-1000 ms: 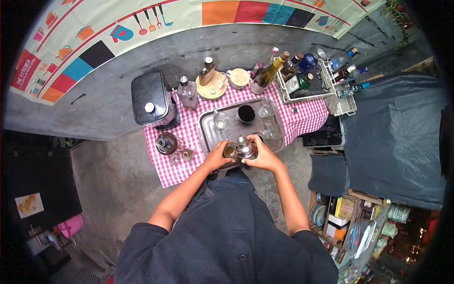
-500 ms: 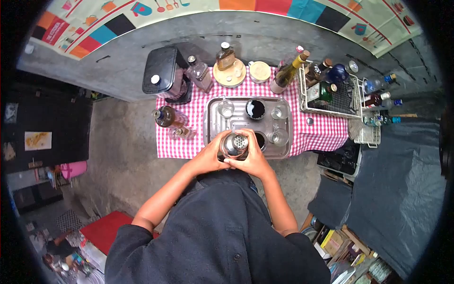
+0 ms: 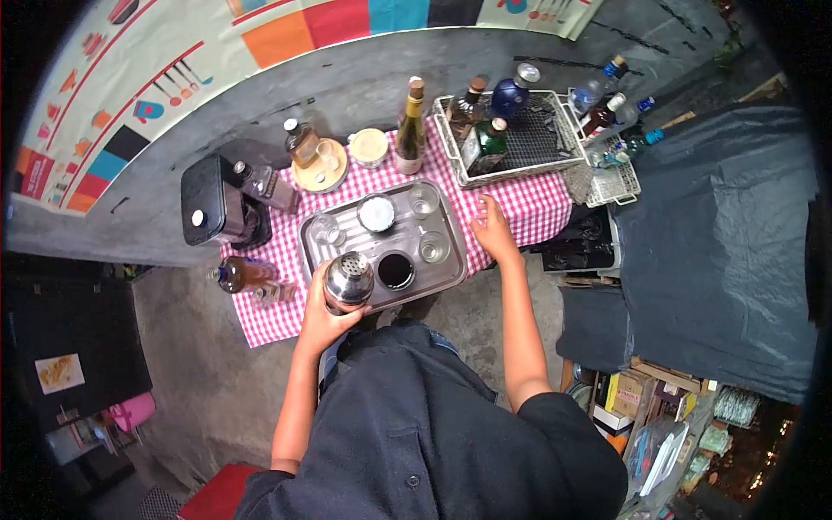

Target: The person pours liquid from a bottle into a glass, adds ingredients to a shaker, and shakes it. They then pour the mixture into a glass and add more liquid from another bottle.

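My left hand point(image 3: 322, 314) is wrapped round a metal shaker point(image 3: 349, 279) with a perforated strainer top, held over the tray's near left corner. My right hand point(image 3: 494, 229) is on the checked cloth right of the tray, its fingertips together round a small metal cap point(image 3: 481, 208) that they mostly hide. On the grey tray point(image 3: 455, 279) stand a glass of dark liquid point(image 3: 396, 270), a glass with a pale, shiny top point(image 3: 376, 213) and several clear glasses point(image 3: 433, 247).
A wire basket point(image 3: 520, 174) holding bottles stands behind my right hand. A green-necked bottle point(image 3: 411, 139), a wooden board point(image 3: 334, 176) and a lidded cup point(image 3: 370, 147) line the back. A black dispenser point(image 3: 206, 201) and bottles point(image 3: 247, 274) are at the left.
My right hand has left the shaker and reached right to the small cap. My left hand keeps the shaker, now further left over the tray. The view has turned.
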Demonstrator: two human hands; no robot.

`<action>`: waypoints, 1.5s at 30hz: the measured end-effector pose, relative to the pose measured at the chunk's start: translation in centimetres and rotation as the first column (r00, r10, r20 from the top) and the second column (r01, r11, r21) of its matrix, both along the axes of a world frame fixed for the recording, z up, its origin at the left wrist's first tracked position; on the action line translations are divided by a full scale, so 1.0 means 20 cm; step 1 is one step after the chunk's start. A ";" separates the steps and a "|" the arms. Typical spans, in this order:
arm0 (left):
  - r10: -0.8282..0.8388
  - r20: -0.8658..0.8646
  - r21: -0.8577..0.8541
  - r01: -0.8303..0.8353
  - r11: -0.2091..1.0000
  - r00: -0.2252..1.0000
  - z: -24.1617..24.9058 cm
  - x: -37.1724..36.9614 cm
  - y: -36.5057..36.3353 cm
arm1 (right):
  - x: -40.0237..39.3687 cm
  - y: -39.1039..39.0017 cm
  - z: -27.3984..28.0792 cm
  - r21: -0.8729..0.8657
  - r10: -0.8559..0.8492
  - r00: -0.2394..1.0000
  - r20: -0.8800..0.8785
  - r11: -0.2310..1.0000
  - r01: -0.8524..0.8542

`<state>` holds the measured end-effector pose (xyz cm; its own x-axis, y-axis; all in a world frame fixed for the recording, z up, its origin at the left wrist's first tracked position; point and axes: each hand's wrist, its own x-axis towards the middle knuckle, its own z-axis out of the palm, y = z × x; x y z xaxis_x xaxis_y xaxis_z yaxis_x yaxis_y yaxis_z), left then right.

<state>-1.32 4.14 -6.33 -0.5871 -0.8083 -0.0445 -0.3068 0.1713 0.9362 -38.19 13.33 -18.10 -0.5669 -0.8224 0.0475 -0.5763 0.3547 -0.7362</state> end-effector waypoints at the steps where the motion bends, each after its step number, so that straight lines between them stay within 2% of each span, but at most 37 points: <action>1: -0.036 0.031 -0.026 0.036 0.999 0.999 -0.01 -0.02 -0.01 | -0.08 0.01 -0.02 0.065 -0.052 0.996 0.075 0.997 0.047; 2: -0.046 0.026 -0.032 0.047 0.998 0.999 -0.01 -0.04 -0.02 | -0.15 0.01 -0.04 0.134 -0.107 0.983 0.148 0.987 0.088; 4: -0.075 0.046 -0.099 0.079 0.992 0.996 0.00 -0.09 -0.03 | -0.26 0.00 -0.16 0.181 -0.126 0.992 0.014 0.976 0.121; 5: -0.079 0.011 -0.078 0.080 0.994 0.997 -0.03 -0.09 -0.03 | -0.29 -0.02 -0.18 0.282 -0.165 0.985 0.048 0.948 0.145; 6: -0.078 0.010 -0.089 0.079 0.993 0.997 -0.01 -0.11 -0.04 | -0.30 -0.05 -0.18 0.268 -0.115 0.993 0.011 0.957 0.107; 8: -0.110 -0.017 -0.106 0.107 0.989 0.994 0.02 -0.14 -0.03 | -0.34 -0.10 -0.19 0.493 -0.095 0.995 -0.042 0.864 0.104; 9: -0.118 0.007 -0.128 0.118 0.985 0.993 0.03 -0.15 -0.03 | -0.34 -0.14 -0.19 0.486 -0.096 0.995 -0.038 0.868 0.102; 11: -0.119 0.012 -0.130 0.120 0.984 0.993 0.04 -0.16 -0.03 | -0.33 -0.20 -0.19 0.609 0.051 0.988 -0.149 0.791 0.051; 12: -0.123 0.008 -0.123 0.123 0.985 0.992 0.03 -0.17 -0.04 | -0.33 -0.21 -0.24 0.603 0.044 0.988 -0.147 0.796 0.054; 14: -0.140 0.011 -0.127 0.140 0.982 0.990 -0.03 -0.17 -0.06 | -0.32 -0.22 -0.40 0.569 0.062 0.957 -0.284 0.814 0.116; 15: -0.134 0.014 -0.131 0.134 0.982 0.991 -0.02 -0.17 -0.06 | -0.28 -0.20 -0.41 0.475 0.021 0.921 -0.389 0.861 0.181; 16: -0.126 0.017 -0.134 0.127 0.983 0.992 -0.01 -0.18 -0.06 | -0.26 -0.16 -0.40 0.458 0.066 0.897 -0.438 0.875 0.159; 18: -0.123 0.003 -0.109 0.123 0.986 0.992 0.01 -0.21 -0.05 | -0.26 -0.14 -0.36 0.456 0.087 0.901 -0.425 0.880 0.131; 19: -0.142 -0.019 -0.072 0.140 0.987 0.990 0.01 -0.23 -0.05 | -0.28 -0.14 -0.34 0.553 0.140 0.911 -0.388 0.826 0.108; 20: -0.160 -0.039 -0.033 0.159 0.987 0.986 0.01 -0.24 -0.06 | -0.28 -0.13 -0.32 0.503 0.087 0.936 -0.340 0.858 0.102; 22: -0.193 -0.035 -0.015 0.193 0.981 0.981 -0.01 -0.26 -0.07 | -0.31 -0.08 -0.26 0.328 0.130 0.987 -0.098 0.940 -0.091; 23: -0.227 -0.008 -0.051 0.226 0.973 0.974 -0.01 -0.27 -0.08 | -0.29 -0.07 -0.24 0.212 0.065 0.996 0.058 0.974 -0.076; 24: -0.257 0.019 -0.086 0.258 0.962 0.966 -0.02 -0.28 -0.08 | -0.21 -0.06 -0.15 0.119 -0.014 0.999 0.052 0.993 0.008; 25: -0.251 0.046 -0.099 0.255 0.962 0.967 -0.03 -0.28 -0.08 | -0.16 -0.05 -0.21 0.002 -0.075 0.962 0.262 0.997 0.077; 26: -0.268 0.032 -0.087 0.270 0.959 0.963 -0.04 -0.28 -0.08 | -0.12 -0.05 -0.28 -0.098 -0.100 0.880 0.464 0.982 0.163; 27: -0.284 0.064 -0.120 0.290 0.950 0.957 -0.01 -0.29 -0.08 | -0.01 -0.01 -0.13 -0.187 -0.012 0.685 0.729 0.958 0.216; 28: -0.292 0.096 -0.153 0.304 0.940 0.952 0.03 -0.30 -0.07 | 0.13 0.04 0.14 -0.247 0.112 0.416 0.902 0.925 0.287; 29: -0.271 0.088 -0.159 0.282 0.946 0.959 0.02 -0.30 -0.07 | 0.25 0.07 0.27 -0.308 0.169 0.451 0.876 0.917 0.255; 32: -0.402 0.162 -0.137 0.424 0.895 0.901 0.02 -0.28 -0.06 | 0.56 0.13 0.51 -0.468 0.315 0.590 0.743 0.876 0.121; 34: -0.443 0.166 -0.086 0.460 0.884 0.881 0.06 -0.27 -0.03 | 0.71 0.14 0.53 -0.517 0.342 0.682 0.647 0.854 0.063; 35: -0.409 0.172 -0.079 0.427 0.901 0.896 0.08 -0.25 -0.03 | 0.75 0.14 0.54 -0.508 0.293 0.751 0.592 0.859 0.066; 36: -0.424 0.175 -0.043 0.437 0.898 0.889 0.10 -0.23 -0.02 | 0.77 0.14 0.57 -0.504 0.316 0.734 0.601 0.863 0.040; 38: -0.416 0.178 0.001 0.422 0.906 0.892 0.12 -0.19 -0.03 | 0.79 0.15 0.65 -0.451 0.264 0.902 0.342 0.888 -0.089; 39: -0.436 0.153 -0.011 0.443 0.896 0.887 0.12 -0.16 -0.03 | 0.81 0.14 0.68 -0.456 0.270 0.935 0.230 0.879 -0.142; 45: -0.469 0.006 0.036 0.469 0.883 0.883 0.20 0.04 -0.10 | 0.95 0.00 0.75 -0.555 0.395 0.903 0.171 0.795 -0.243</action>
<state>-0.58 2.13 -2.27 -0.8963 -0.4366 -0.0774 -0.2116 0.2678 0.9399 -19.17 13.41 -3.08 -0.3285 -0.8564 0.3984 -0.3452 -0.2838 -0.8946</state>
